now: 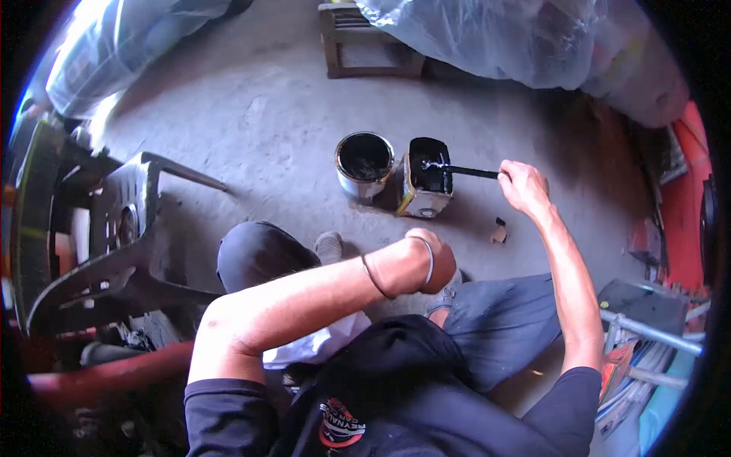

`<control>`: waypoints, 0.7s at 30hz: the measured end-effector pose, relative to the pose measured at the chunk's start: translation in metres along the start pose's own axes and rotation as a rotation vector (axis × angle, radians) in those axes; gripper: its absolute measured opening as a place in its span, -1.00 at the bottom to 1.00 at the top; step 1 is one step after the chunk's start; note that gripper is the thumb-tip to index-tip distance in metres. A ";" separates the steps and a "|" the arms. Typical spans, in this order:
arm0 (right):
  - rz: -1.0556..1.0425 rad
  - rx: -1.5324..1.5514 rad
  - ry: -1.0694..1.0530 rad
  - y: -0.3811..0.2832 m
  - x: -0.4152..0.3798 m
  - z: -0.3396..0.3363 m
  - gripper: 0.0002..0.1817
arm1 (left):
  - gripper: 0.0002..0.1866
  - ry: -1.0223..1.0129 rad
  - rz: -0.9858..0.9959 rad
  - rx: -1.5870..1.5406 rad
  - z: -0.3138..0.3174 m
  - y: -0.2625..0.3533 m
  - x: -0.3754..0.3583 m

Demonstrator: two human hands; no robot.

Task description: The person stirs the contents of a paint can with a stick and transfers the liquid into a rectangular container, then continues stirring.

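Observation:
My right hand (pixel 524 186) is closed round the end of a thin black stick (pixel 474 172). The stick's other end reaches into a rectangular can (pixel 426 204) coated black inside, with a shiny patch at its tip. Touching or very near that can on the left is a round metal can (pixel 365 187) with dark contents, its top open. My left hand (pixel 437 263) hangs in front of my body, bent down at the wrist, a dark band and a metal bracelet above it. Its fingers are hidden from view.
A dark plastic chair (pixel 135 221) lies at left. A small wooden stool (pixel 373 62) stands at the back beside plastic sheeting (pixel 487 34). Small scraps (pixel 499 231) lie on the concrete floor (pixel 259 114). Metal tubing (pixel 655 331) and red panels (pixel 685 206) are at right.

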State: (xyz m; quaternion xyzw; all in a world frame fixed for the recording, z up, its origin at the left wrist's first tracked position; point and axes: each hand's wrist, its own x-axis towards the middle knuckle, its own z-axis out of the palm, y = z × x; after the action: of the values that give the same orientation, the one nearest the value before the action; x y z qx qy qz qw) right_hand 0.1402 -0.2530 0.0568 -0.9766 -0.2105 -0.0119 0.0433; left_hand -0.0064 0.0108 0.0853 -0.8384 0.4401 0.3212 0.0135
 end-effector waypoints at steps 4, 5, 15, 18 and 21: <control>0.016 -0.061 0.001 -0.013 -0.005 0.006 -0.84 | -0.71 -0.074 0.181 0.001 0.006 0.009 0.033; -0.032 -0.137 0.046 -0.015 -0.005 0.006 -0.84 | -0.70 -0.056 0.233 -0.005 0.016 0.008 0.046; 0.064 -0.060 0.067 -0.002 -0.015 0.029 -0.74 | -0.48 -0.336 0.235 0.136 0.058 0.038 0.118; 0.021 0.010 0.049 0.014 0.005 0.040 -0.73 | -0.50 -0.386 0.239 0.179 0.042 0.031 0.106; 0.047 0.121 -0.004 0.024 0.016 0.055 -0.73 | -0.45 -0.380 0.262 0.187 0.033 0.027 0.089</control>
State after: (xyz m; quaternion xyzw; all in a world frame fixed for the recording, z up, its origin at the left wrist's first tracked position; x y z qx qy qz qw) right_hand 0.1653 -0.2632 0.0007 -0.9768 -0.1881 0.0040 0.1019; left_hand -0.0081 -0.0608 0.0170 -0.6938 0.5627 0.4297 0.1317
